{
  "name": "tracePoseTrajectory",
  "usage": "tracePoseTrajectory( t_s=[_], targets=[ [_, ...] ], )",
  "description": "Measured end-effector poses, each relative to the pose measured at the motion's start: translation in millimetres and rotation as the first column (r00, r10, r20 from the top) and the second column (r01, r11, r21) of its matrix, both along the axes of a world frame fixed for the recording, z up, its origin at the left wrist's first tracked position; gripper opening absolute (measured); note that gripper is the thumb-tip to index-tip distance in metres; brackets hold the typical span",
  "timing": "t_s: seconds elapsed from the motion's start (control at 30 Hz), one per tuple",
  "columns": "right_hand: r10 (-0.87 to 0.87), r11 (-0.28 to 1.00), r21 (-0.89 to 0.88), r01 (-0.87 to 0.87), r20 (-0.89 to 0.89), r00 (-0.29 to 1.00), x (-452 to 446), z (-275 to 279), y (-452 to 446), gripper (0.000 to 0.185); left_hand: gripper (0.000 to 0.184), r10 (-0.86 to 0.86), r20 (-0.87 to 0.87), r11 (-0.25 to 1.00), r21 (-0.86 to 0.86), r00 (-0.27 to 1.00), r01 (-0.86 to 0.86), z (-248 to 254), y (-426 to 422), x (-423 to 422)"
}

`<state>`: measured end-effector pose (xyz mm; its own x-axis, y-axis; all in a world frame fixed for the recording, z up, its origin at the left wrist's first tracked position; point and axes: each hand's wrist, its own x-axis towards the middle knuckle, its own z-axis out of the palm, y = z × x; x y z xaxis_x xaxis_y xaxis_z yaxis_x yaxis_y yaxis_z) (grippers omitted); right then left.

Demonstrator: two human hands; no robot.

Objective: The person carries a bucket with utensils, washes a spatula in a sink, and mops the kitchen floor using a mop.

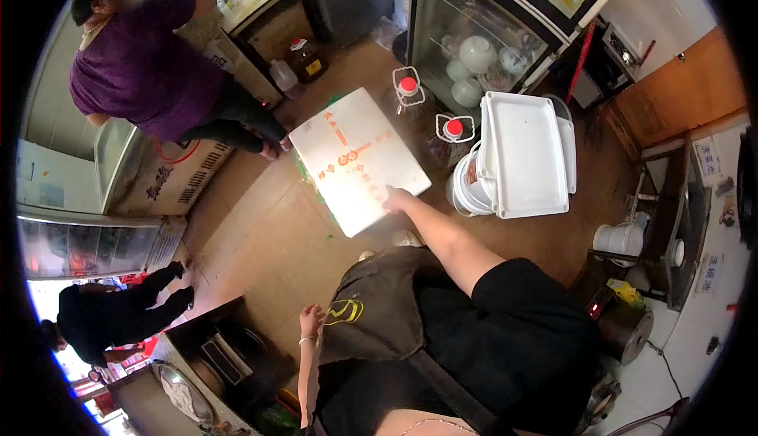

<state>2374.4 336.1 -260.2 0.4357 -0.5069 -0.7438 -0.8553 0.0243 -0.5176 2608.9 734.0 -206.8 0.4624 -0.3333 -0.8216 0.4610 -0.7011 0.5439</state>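
A white foam box [359, 160] with orange printed characters lies at a slant in the middle of the view, green material showing along its left side. My right hand [399, 199] is at the box's lower right edge, its fingers closed against it and partly hard to make out. Beside my brown apron [379, 302], my left hand [312, 320] is raised with its fingers curled and nothing visible in them. A light bracelet circles that wrist.
White tray [530, 156] over white buckets [471, 183], right of the box. Two red-capped jugs [407, 87] [452, 129] stand near a glass cabinet [474, 33]. One person [146, 69] in purple stands at upper left; another [103, 314] in dark clothes is at lower left.
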Motion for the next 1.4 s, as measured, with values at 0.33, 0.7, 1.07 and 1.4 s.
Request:
tracePoseTrajectory(
  t_s=[0.33,0.7,1.07,1.4],
  targets=[
    [0.115,0.993,-0.038,-0.116,-0.031,0.993,-1,-16,2,0.049,0.025,-0.111,0.047,0.994,0.012,0.993,0.111,-10,-1,10],
    [0.083,0.996,0.011,-0.083,0.056,0.995,-32,-28,39,0.028,0.024,-0.092,0.062,0.996,0.019,0.994,0.091,14,-17,0],
    [0.024,1.0,-0.013,-0.024,-0.01,1.0,-96,-43,67,0.029,0.024,-0.222,0.112,0.975,0.028,0.969,0.22,16,-15,-1],
    [-0.189,0.981,-0.013,0.191,0.099,0.977,-92,-51,66,0.029,0.026,-0.245,0.133,0.969,-0.011,0.96,0.249,1,-18,5]
  ],
)
